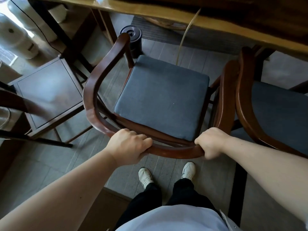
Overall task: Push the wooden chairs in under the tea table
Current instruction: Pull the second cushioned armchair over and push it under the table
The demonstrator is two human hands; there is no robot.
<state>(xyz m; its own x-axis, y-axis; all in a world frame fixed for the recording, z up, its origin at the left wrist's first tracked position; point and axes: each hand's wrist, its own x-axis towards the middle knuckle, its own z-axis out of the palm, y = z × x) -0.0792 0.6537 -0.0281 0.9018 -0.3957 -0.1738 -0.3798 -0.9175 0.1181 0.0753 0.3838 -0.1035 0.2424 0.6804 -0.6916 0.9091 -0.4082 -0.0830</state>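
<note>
With arms stretched forward, both hands, left hand (129, 145) and right hand (210, 142), grip the wooden chair's (93, 97) curved backrest, seemingly firmly.

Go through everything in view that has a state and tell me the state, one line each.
Middle chair: upright, seat not yet under the table, held at its back rail.
Left hand: closed on the rail.
Right hand: closed on the rail.
Right chair: upright, seat not under the table either, arm right beside the middle chair's.
Left stool: upright, bare seat.
Tea table: only its edge shows.
</note>
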